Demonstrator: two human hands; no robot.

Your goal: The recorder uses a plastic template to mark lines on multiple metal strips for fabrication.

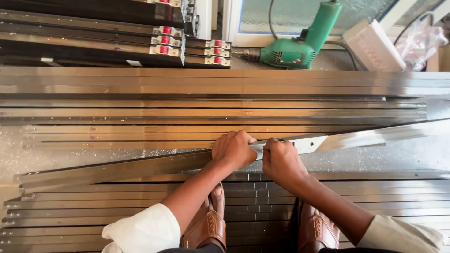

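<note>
- A long metal strip (154,165) is gripped near its middle by both hands; it lies slanted across the floor, its left end low and its right end higher.
- The left hand (233,150) is closed over the strip from above, the fingers pressed together and curled round the far edge.
- The right hand (281,159) is clenched on the strip just beside the left one, the two hands nearly touching; its fingers are folded tight, and the fingertips cannot be seen.
- White sleeves (140,232) are rolled back on both forearms.
- Brown sandals (208,225) are seen below the hands, set on a stack of dark profiles (262,206) laid side by side.
- Beyond the strip, a row of bright metal bars (211,110) is laid parallel, running left to right.
- Metal shavings (70,157) are scattered on the floor beside the strip's left part.
- Dark profiles with red-and-white end fittings (164,40) are stacked at the upper left.
- A green drill (300,44) is lying at the top, its bit pointed left, near a window frame.
- A white box (372,44) is propped to the right of the drill, with crumpled plastic (422,40) beside it.
</note>
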